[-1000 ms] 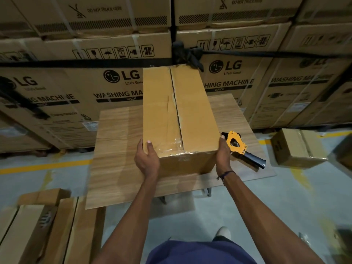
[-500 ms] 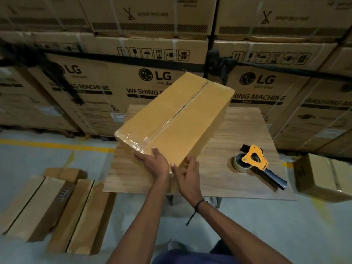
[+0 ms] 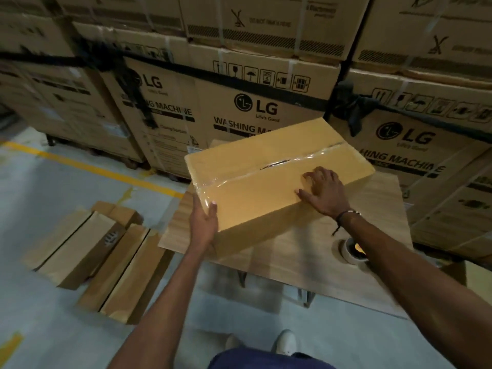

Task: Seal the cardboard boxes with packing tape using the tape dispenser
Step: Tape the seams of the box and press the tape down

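Cardboard box (image 3: 266,179) is on the wooden table (image 3: 378,265), turned diagonal w/ its long side running from near-left to far-right. Clear tape (image 3: 269,167) runs along the top seam and wraps over the near-left end, tho there's a dark gap in the seam around the middle. Left hand (image 3: 203,226) cups the near-left corner, thumb up on the top edge, rest of the fingers are under/behind so can't tell how they sit. Right hand (image 3: 323,193) lies on top near the right end, fingers spread and a bit bent, pressing down, not gripping anything. Tape dispenser (image 3: 352,251) sits on the table by the right forearm, mostly hidden, only the roll shows. Flattened boxes (image 3: 93,257) on the floor to the left, stacked LG cartons (image 3: 255,107) behind.
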Action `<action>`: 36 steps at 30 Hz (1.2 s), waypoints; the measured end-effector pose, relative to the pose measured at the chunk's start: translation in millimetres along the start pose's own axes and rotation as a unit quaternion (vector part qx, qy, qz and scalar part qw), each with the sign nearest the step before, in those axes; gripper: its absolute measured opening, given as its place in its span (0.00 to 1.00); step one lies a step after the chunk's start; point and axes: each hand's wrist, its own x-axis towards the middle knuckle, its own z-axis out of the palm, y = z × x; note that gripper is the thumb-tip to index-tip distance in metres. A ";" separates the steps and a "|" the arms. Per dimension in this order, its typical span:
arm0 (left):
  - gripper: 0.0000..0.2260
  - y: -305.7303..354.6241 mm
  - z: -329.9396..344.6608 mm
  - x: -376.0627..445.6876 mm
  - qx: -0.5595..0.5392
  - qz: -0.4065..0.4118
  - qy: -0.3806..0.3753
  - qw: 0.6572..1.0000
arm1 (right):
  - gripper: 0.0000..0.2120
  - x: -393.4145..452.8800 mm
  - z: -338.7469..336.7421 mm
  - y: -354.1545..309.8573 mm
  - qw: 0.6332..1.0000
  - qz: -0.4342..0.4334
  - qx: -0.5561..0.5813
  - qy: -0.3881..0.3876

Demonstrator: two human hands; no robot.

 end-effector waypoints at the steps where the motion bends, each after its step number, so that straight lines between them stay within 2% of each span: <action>1: 0.26 -3.1 -13.8 13.9 0.014 0.017 -0.015 1.000 | 0.36 3.2 -4.8 8.9 0.998 -0.024 -0.022 -0.048; 4: 0.21 -9.8 -33.1 51.5 0.086 0.039 0.026 0.995 | 0.47 1.7 -10.6 25.4 0.973 -0.123 -0.096 -0.171; 6: 0.19 -7.1 -25.8 59.3 0.117 0.011 0.091 0.989 | 0.48 -5.0 -5.9 28.7 0.967 -0.151 -0.112 -0.169; 9: 0.18 0.4 4.4 46.3 0.122 -0.060 0.191 0.972 | 0.43 -10.4 1.1 28.5 0.972 -0.149 -0.127 -0.133; 12: 0.29 -0.1 37.9 27.2 0.138 -0.071 0.245 0.957 | 0.42 -15.4 2.3 21.0 0.975 -0.124 -0.129 -0.132; 15: 0.37 12.4 73.5 3.8 0.117 -0.095 0.216 0.965 | 0.47 -22.3 7.1 4.0 0.983 -0.090 -0.110 -0.119; 17: 0.40 27.9 100.6 -15.1 0.094 -0.086 0.168 0.977 | 0.50 -25.3 14.5 -17.8 0.987 -0.066 -0.092 -0.114; 20: 0.44 47.7 143.1 -34.5 0.049 -0.085 0.086 0.991 | 0.43 -30.8 27.5 -48.9 0.986 -0.027 -0.089 -0.136; 23: 0.46 57.5 164.1 -34.6 -0.008 -0.116 0.080 0.990 | 0.43 -28.6 22.1 -55.9 0.976 -0.042 -0.112 -0.181; 25: 0.47 59.0 163.6 -30.6 -0.011 -0.126 0.076 0.989 | 0.41 -16.4 1.1 -47.3 0.970 -0.074 -0.114 -0.201; 29: 0.45 62.8 149.5 -23.7 -0.032 -0.118 0.066 0.990 | 0.33 30.0 -41.5 -19.6 0.980 -0.098 -0.024 -0.171; 34: 0.45 42.9 108.6 1.6 -0.019 -0.089 -0.006 0.996 | 0.36 103.6 -67.7 19.6 0.984 -0.017 -0.047 -0.170; 36: 0.44 34.5 82.9 15.7 0.005 -0.076 -0.051 0.996 | 0.35 118.0 -68.5 24.5 0.979 0.015 0.001 -0.201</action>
